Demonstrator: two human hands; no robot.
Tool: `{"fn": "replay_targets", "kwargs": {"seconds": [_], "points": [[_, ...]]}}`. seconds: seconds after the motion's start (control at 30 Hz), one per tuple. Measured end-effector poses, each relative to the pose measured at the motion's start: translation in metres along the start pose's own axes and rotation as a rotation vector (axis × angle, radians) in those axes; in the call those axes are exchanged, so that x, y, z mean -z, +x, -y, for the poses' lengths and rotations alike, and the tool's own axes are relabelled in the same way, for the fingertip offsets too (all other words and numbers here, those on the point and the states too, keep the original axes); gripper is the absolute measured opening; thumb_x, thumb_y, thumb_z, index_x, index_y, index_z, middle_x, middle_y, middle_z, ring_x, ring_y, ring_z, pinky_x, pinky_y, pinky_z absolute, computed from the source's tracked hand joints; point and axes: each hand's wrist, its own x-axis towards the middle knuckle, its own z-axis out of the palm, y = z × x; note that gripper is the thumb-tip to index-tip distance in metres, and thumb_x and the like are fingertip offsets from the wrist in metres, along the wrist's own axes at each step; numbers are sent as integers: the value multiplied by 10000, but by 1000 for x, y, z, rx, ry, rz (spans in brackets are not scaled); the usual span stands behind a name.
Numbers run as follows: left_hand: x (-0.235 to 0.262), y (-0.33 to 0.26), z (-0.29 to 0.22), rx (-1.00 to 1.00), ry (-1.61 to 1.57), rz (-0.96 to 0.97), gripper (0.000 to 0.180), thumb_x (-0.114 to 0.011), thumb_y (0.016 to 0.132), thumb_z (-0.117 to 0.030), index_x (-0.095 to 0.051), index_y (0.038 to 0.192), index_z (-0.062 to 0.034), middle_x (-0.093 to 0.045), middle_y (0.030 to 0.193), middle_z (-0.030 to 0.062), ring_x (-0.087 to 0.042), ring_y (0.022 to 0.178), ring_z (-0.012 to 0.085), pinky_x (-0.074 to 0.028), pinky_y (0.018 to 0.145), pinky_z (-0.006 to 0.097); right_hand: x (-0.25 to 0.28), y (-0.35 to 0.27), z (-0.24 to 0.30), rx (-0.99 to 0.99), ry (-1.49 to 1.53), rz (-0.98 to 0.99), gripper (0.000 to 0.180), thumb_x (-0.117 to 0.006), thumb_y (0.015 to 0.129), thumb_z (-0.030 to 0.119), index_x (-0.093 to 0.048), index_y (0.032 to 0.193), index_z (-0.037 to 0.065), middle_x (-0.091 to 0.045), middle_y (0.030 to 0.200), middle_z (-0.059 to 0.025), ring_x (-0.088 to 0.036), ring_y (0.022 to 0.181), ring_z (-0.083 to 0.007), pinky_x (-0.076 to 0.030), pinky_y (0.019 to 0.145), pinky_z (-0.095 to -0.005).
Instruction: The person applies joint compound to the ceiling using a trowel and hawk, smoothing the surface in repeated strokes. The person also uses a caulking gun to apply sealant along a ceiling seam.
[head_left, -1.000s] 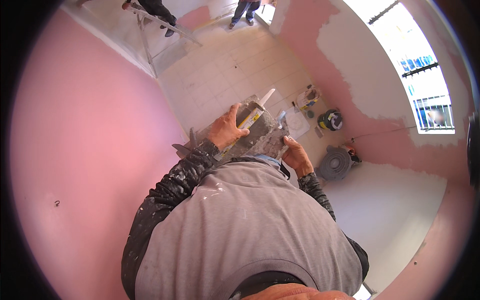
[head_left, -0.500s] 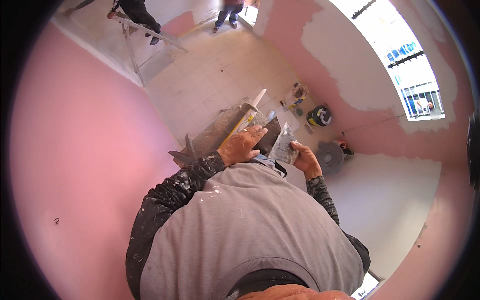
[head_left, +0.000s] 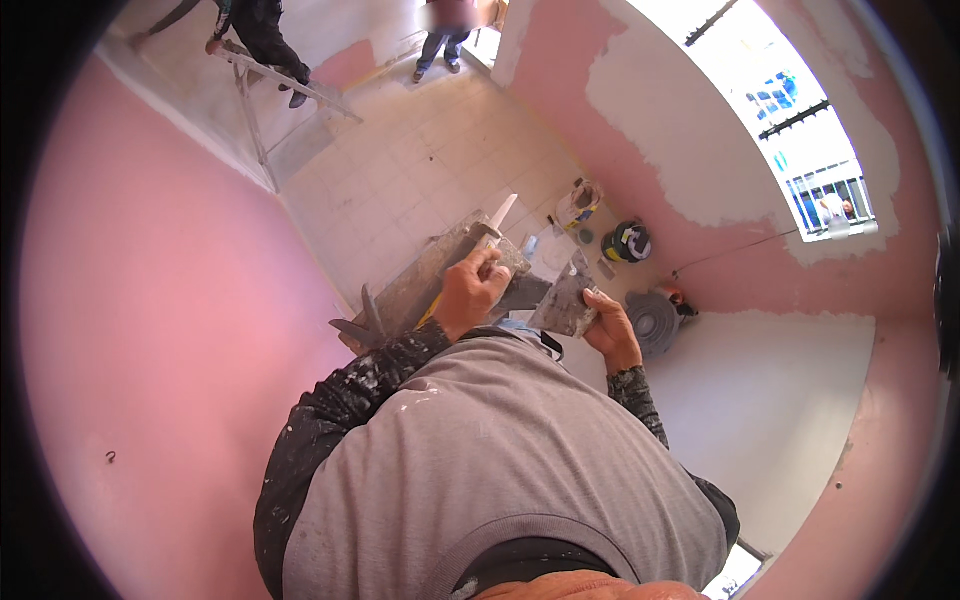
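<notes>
Over the worktop (head_left: pixel 408 290), your left grip (head_left: pixel 473 296) covers a nozzled tube (head_left: pixel 487 241), closure unclear; right of the worktop, your right grip (head_left: pixel 613 331) pinches a scraper (head_left: pixel 566 303).

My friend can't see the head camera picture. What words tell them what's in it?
A person's right hand grips a flat, grey, smeared plate; their left hand covers part of a white-nozzled yellow tube, over a grimy grey-brown board. Around them are white-patched pink walls and two other people.
</notes>
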Motion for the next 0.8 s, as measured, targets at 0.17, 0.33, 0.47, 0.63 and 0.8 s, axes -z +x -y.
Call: {"fn": "replay_targets", "kwargs": {"seconds": [0.17,0.33,0.47,0.63,0.8], "points": [[26,-19,-25,539,-236,297,689,-407,1001,-589,-700,969,34,-691,785,121,-657,676,158,-549,654,281,-58,-29,23,247,-318,46,271,-684,902,66,-647,1139,-61,-706,1072,-111,-683,963,-193,-543,902,-344],[26,-25,-29,192,-458,709,1114,-193,832,-874,-87,1571,-46,-197,1620,119,-228,1473,240,-226,1181,441,-107,-33,24,534,-598,182,218,-702,876,31,-706,1077,-55,-719,1044,-100,-656,930,-135,-521,867,-277],[29,-29,-47,-195,-769,683,955,-222,916,-773,-178,1562,-71,-289,1583,122,-283,1453,236,-253,1173,414,-127,-25,13,605,-973,134,212,-733,822,-9,-734,1033,-26,-715,1093,-91,-632,906,-109,-520,774,-249],[52,-37,-60,-339,-196,412,601,-422,1028,-427,-347,1466,-24,-465,1449,123,-458,1326,235,-313,1152,420,-139,-19,9,592,-863,293,225,-758,812,22,-734,1030,-32,-716,1086,-120,-641,941,-147,-505,830,-287],[70,-9,12,-144,-316,221,414,-504,993,-156,-450,1366,17,-570,1288,128,-540,1218,220,-409,1083,370,-108,-6,16,409,-535,443,224,-718,852,39,-708,1056,-55,-678,1183,-145,-644,1075,-239,-521,907,-338]]}}
